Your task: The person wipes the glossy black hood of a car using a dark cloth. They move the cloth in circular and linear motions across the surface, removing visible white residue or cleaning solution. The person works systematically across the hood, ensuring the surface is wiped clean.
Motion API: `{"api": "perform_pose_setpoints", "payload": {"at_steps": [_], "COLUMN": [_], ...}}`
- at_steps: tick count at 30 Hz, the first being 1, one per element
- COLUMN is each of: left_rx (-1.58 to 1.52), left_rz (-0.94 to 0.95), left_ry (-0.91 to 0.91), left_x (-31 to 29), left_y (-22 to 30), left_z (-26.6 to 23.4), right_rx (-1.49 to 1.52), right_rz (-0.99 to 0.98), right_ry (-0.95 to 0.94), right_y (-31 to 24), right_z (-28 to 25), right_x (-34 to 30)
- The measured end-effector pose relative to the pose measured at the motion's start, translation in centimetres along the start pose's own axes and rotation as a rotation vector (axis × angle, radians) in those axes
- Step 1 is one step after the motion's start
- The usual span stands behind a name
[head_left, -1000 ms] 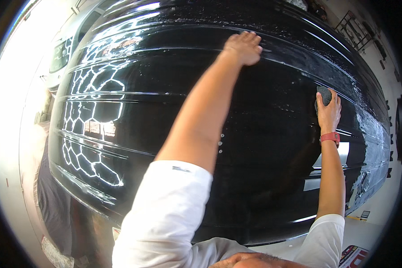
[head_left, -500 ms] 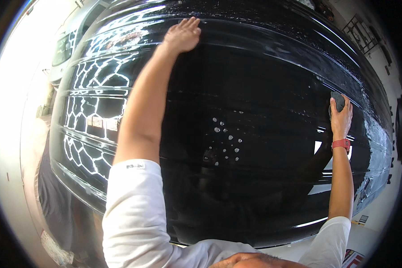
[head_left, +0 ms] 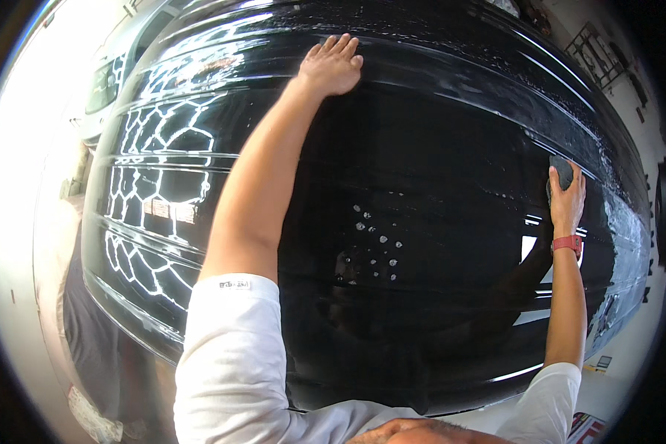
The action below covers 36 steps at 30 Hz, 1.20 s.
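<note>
A glossy black vehicle roof [head_left: 436,155], long ridges running across it, fills the middle of the view. My left hand [head_left: 333,68] is stretched out over its far part, palm down and fingers apart, with nothing visible in it. Whether the palm presses on the panel, I cannot tell. At the right, my right hand [head_left: 568,203] wraps round a dark grey sponge [head_left: 561,172] set against the roof. A red band [head_left: 567,243] circles that wrist. White droplets [head_left: 383,239] dot the near middle of the panel.
A whitish, streaky film [head_left: 621,237] covers the roof's right end. Bright honeycomb-shaped light reflections [head_left: 159,140] spread over the left side. Beyond the far left stands a pale vehicle [head_left: 107,78]. A dark metal rack [head_left: 593,53] is at the far right.
My left hand has slid to the right and slightly nearer, its fingers spreading a little. The sponge and my right hand have shifted slightly nearer.
</note>
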State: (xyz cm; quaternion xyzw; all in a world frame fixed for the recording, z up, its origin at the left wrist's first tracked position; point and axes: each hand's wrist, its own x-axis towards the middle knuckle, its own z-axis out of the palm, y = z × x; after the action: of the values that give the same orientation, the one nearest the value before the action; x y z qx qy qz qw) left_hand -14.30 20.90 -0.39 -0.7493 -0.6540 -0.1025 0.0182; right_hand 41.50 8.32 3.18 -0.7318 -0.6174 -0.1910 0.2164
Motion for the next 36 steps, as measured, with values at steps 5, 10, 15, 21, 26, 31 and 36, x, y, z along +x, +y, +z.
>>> {"api": "perform_pose_setpoints", "payload": {"at_steps": [5, 10, 15, 21, 26, 31, 36], "left_rx": [-0.084, 0.206, -0.101, 0.305, 0.591, 0.214, -0.183], "left_rz": [-0.216, -0.517, 0.108, -0.085, -0.078, 0.203, 0.425], "left_ry": [0.023, 0.092, 0.129, 0.054, -0.058, -0.002, 0.143], "left_x": [-1.7, -3.3, -5.1, -11.7, -10.6, -5.2, -3.9], "left_y": [-19.9, -22.6, -10.3, -28.6, -21.3, 6.1, 8.8], "left_z": [-1.5, -1.8, -1.2, -6.3, -4.5, -4.5, -2.7], "right_rx": [0.048, 0.018, -0.057, 0.002, 0.007, -0.056, 0.012], "right_rz": [-0.015, -0.008, 0.01, 0.016, 0.009, 0.084, 0.095], "right_ry": [-0.009, 0.005, 0.002, -0.007, -0.003, -0.002, -0.069], "right_y": [0.7, 0.5, 2.3, 0.1, -0.9, 0.6, -2.0], "right_z": [0.0, 0.9, -1.0, 0.9, 0.7, -0.8, -0.8], "right_x": [0.3, 0.3, -0.1, 0.2, 0.1, -0.3, 0.6]}}
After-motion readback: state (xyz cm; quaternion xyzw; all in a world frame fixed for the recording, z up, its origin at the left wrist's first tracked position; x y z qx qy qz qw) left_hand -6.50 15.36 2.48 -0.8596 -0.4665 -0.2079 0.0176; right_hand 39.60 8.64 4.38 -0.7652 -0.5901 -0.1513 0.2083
